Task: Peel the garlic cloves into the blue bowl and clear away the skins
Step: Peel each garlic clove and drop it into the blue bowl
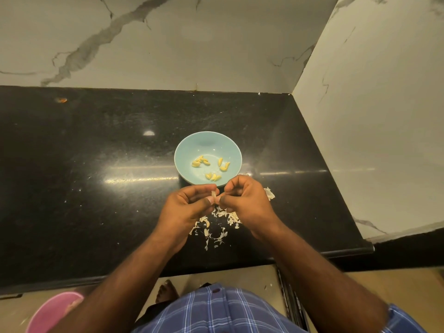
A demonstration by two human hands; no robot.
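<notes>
A light blue bowl stands on the black counter and holds several peeled yellow garlic cloves. Just in front of the bowl my left hand and my right hand meet, fingertips together. Both pinch one small garlic clove with pale skin on it, which the fingers mostly hide. Below the hands a scatter of white garlic skins lies on the counter, and more skins show to the right of my right hand.
Marble walls close the counter at the back and on the right. The counter's front edge runs just below the skins. A pink round object sits on the floor at lower left. Tiny skin flecks dot the counter.
</notes>
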